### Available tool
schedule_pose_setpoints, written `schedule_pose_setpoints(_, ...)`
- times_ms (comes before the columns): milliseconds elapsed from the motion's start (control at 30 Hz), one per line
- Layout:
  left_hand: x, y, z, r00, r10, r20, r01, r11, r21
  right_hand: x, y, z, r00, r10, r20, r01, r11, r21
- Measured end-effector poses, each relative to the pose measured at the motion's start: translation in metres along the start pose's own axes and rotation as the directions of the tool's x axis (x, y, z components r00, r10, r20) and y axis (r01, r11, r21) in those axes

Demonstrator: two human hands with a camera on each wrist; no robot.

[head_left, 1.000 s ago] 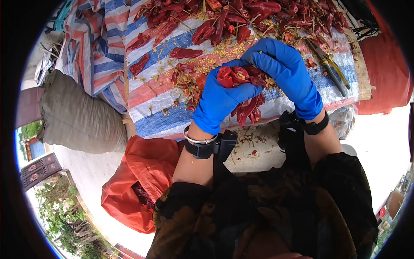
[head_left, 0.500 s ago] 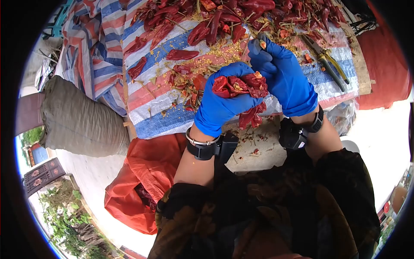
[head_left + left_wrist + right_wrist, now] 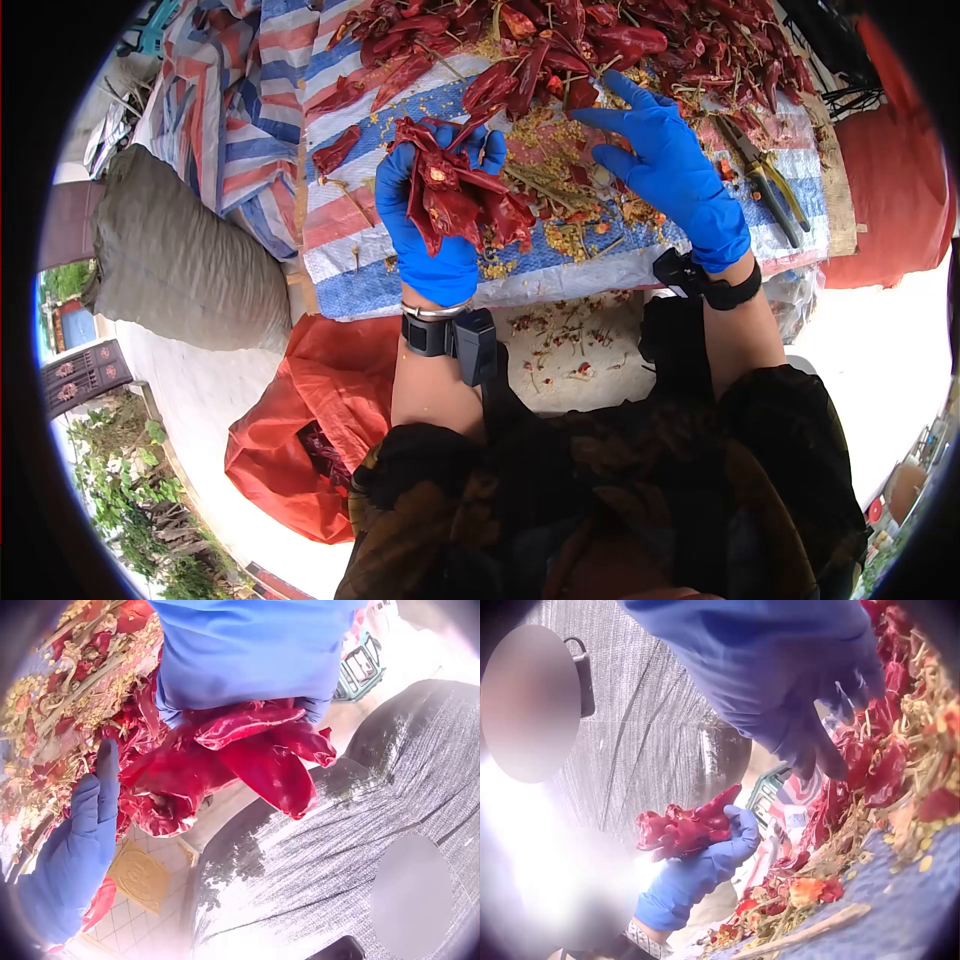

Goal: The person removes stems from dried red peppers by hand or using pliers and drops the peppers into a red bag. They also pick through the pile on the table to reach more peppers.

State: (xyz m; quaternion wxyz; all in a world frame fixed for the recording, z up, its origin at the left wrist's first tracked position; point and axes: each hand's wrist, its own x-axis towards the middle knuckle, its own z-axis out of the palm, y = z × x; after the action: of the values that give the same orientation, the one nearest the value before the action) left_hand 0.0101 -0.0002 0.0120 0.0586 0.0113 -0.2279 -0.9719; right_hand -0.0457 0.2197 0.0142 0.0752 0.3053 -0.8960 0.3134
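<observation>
My left hand, in a blue glove, holds a bunch of split dried red chilies above the striped sheet. In the left wrist view the chilies jut out below the gloved fingers, several pods together. My right hand, gloved in blue too, has its fingers spread apart and nothing in them. It hovers near the front of a large heap of dried red chilies. Between the hands, loose seeds and stems lie scattered on the sheet.
Cutters with dark and yellow handles lie at the right. A full grey-brown sack stands at the left, and an open red bag with chilies inside sits below the table's left edge. Another red sack is at far right.
My left hand has swung left, away from the right hand, still holding the chilies. The right hand's curled fingers have uncurled and spread over the sheet.
</observation>
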Motion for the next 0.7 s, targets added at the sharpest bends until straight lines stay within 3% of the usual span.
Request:
schedule_pose_setpoints(33, 0.001, 0.000, 0.001, 1.000, 0.017, -0.015, -0.018, 1.000, -0.016, 0.002, -0.002, 0.002, 0.991, -0.046, -0.124, 0.025, 0.985, -0.170)
schedule_pose_setpoints(167, 0.006, 0.001, 0.006, 1.000, 0.019, 0.017, -0.019, 1.000, -0.014, 0.007, 0.004, 0.009, 0.999, -0.026, -0.031, 0.026, 1.000, -0.010)
schedule_pose_setpoints(267, 0.006, 0.005, -0.001, 1.000, 0.016, -0.023, -0.018, 0.996, -0.083, 0.008, 0.006, 0.009, 0.996, 0.029, 0.084, -0.022, 0.996, -0.084)
schedule_pose_setpoints(300, 0.006, 0.006, -0.005, 0.999, 0.004, 0.036, -0.007, 0.995, 0.098, 0.008, 0.009, 0.010, 0.996, 0.029, 0.084, -0.022, 0.996, -0.084)
schedule_pose_setpoints(333, 0.006, 0.007, -0.005, 0.996, -0.018, 0.090, -0.007, 0.961, 0.276, 0.008, 0.015, 0.011, 1.000, -0.023, -0.002, 0.022, 0.995, -0.100)
schedule_pose_setpoints(367, 0.006, 0.006, -0.003, 0.996, -0.019, 0.089, -0.006, 0.961, 0.276, 0.008, 0.019, 0.011, 0.993, -0.076, -0.087, 0.065, 0.991, -0.119)
schedule_pose_setpoints(433, 0.004, 0.002, 0.003, 0.998, -0.043, -0.036, 0.050, 0.978, 0.205, 0.009, 0.026, 0.005, 0.990, -0.128, -0.067, 0.120, 0.986, -0.114)
schedule_pose_setpoints(467, 0.002, 0.001, 0.006, 0.999, -0.019, -0.029, 0.025, 0.974, 0.223, 0.010, 0.027, 0.002, 0.982, -0.180, -0.049, 0.174, 0.979, -0.110)
schedule_pose_setpoints(600, 0.002, -0.006, 0.002, 1.000, -0.004, 0.023, -0.003, 0.955, 0.297, 0.013, 0.016, 0.000, 0.978, -0.124, -0.169, 0.110, 0.990, -0.090)
schedule_pose_setpoints(700, 0.001, -0.006, 0.006, 0.998, -0.053, -0.030, 0.059, 0.961, 0.270, 0.011, 0.012, 0.009, 0.947, -0.057, -0.317, 0.004, 0.986, -0.164)
